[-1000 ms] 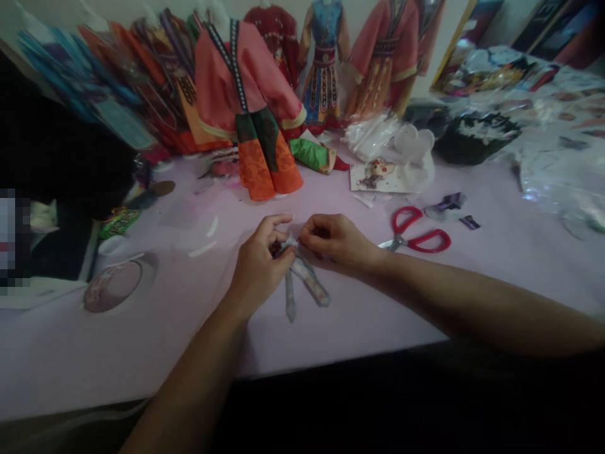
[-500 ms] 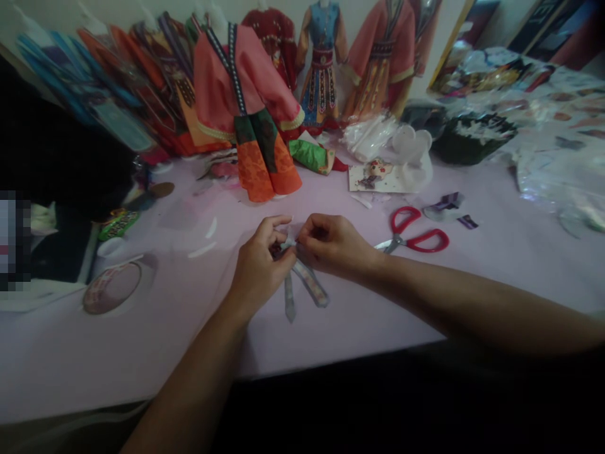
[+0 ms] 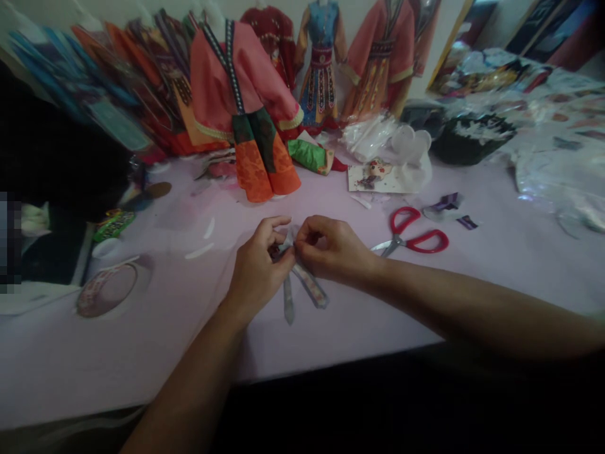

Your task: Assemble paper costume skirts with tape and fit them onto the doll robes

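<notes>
In the head view, my left hand [image 3: 259,265] is closed, pinching a small grey piece of fabric [image 3: 289,234] between thumb and fingers. My right hand [image 3: 328,246] meets it from the right, with thumb and forefinger pressed together at the fabric's edge; whatever is in that pinch is too small to make out. Two strips hang toward me from below the fingers: a narrow plain grey strip [image 3: 288,299] and a wider patterned strip [image 3: 312,288] with a grey border. Red-handled scissors [image 3: 397,241] lie beside my right wrist, which partly hides the blades.
A small pink and orange doll's costume [image 3: 246,101] stands behind my hands, with several more along the wall. Purple fabric scraps [image 3: 447,202], a printed card [image 3: 373,175] and a dark bowl [image 3: 472,142] lie to the right. At the left is a tape roll [image 3: 108,290].
My right hand has shifted very slightly left, closer to the left fingertips. The camera view has turned a little. Both hands keep their pinch at the fabric.
</notes>
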